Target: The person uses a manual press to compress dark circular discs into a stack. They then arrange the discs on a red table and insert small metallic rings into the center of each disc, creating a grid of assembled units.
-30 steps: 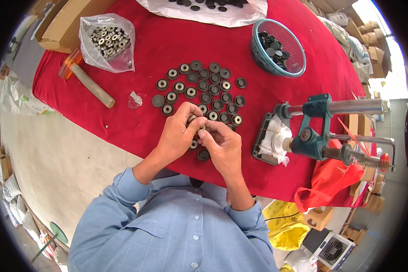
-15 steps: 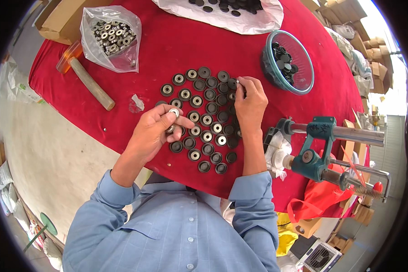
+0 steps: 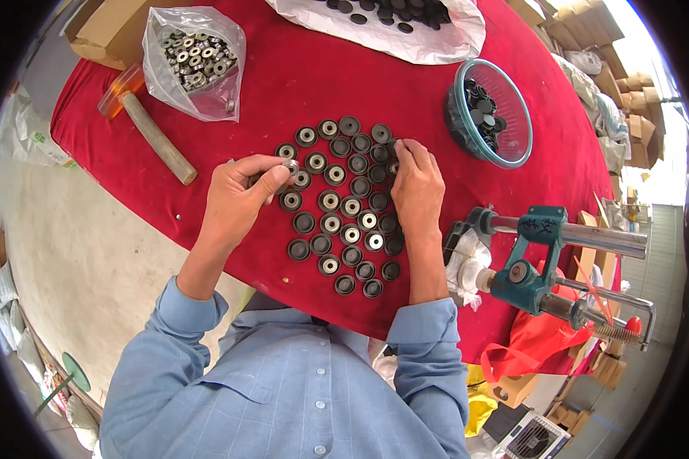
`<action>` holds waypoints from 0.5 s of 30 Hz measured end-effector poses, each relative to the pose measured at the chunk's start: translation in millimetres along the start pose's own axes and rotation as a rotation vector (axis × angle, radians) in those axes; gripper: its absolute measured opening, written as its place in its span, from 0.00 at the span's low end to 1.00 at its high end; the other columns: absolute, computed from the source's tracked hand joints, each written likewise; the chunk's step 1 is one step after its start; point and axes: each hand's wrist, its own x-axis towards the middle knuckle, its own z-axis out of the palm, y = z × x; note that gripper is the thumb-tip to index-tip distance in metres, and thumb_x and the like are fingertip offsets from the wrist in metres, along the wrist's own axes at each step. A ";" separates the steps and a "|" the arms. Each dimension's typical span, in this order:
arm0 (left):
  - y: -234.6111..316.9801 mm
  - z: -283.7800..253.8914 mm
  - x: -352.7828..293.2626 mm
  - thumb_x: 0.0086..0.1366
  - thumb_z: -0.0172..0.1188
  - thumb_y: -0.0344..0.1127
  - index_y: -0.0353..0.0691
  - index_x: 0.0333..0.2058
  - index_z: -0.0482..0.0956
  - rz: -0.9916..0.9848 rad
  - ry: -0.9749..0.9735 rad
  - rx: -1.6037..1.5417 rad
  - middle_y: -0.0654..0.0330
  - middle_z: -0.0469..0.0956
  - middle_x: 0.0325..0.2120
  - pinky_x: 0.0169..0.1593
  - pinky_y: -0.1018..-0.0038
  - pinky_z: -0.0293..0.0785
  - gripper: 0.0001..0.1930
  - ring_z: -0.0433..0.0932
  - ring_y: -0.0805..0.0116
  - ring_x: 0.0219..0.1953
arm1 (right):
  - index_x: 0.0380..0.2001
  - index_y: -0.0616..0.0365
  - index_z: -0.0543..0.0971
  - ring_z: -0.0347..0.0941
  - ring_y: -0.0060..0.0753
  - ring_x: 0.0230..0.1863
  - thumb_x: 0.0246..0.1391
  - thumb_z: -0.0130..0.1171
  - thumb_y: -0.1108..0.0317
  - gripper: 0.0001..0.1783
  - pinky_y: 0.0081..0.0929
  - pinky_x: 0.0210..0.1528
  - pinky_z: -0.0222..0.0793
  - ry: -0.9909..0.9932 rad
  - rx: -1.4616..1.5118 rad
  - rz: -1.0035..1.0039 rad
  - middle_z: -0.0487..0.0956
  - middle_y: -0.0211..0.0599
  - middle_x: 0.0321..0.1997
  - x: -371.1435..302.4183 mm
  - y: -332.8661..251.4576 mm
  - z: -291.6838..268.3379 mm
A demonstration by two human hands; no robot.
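Observation:
Round black caps lie in loose rows on the red cloth, and several of them have a shiny metal bearing seated inside. At the left side of the group, my left hand pinches a bearing between thumb and forefinger, above the caps; its other fingers are curled and partly hidden. My right hand reaches to the far right of the group. Its fingers are drawn together, with the tips down at a dark cap. Whatever they hold is hidden behind them.
A clear bag of bearings and an orange-headed mallet lie far left. Black caps fill a blue-rimmed basket at right and lie on a white sack at the far edge. A green hand press stands right of my right forearm.
My left hand has moved left and away from me with a bearing, uncovering caps beneath it. My right hand's fingertips have shifted slightly left and nearer; the small bright piece at them no longer shows.

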 end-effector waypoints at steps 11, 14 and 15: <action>15.7 26.4 73.6 0.67 0.68 0.29 0.34 0.45 0.89 0.505 -0.008 0.579 0.60 0.83 0.30 0.35 0.73 0.73 0.09 0.78 0.73 0.31 | 0.47 0.61 0.85 0.81 0.43 0.48 0.49 0.64 0.80 0.19 0.39 0.51 0.79 -0.015 -0.048 0.076 0.82 0.35 0.49 -0.5 -9.4 2.8; 0.9 39.8 99.2 0.65 0.69 0.29 0.35 0.44 0.88 0.655 -0.014 0.683 0.57 0.81 0.29 0.36 0.68 0.75 0.09 0.80 0.64 0.30 | 0.45 0.60 0.86 0.80 0.42 0.49 0.49 0.64 0.79 0.18 0.40 0.54 0.77 -0.014 -0.156 0.062 0.82 0.33 0.49 0.0 -19.6 2.3; -6.8 42.1 106.2 0.65 0.69 0.29 0.35 0.43 0.88 0.711 -0.023 0.724 0.57 0.81 0.29 0.36 0.67 0.76 0.09 0.80 0.62 0.30 | 0.45 0.59 0.86 0.79 0.41 0.52 0.50 0.64 0.78 0.17 0.42 0.57 0.76 -0.025 -0.132 0.078 0.82 0.31 0.50 -1.6 -19.5 3.3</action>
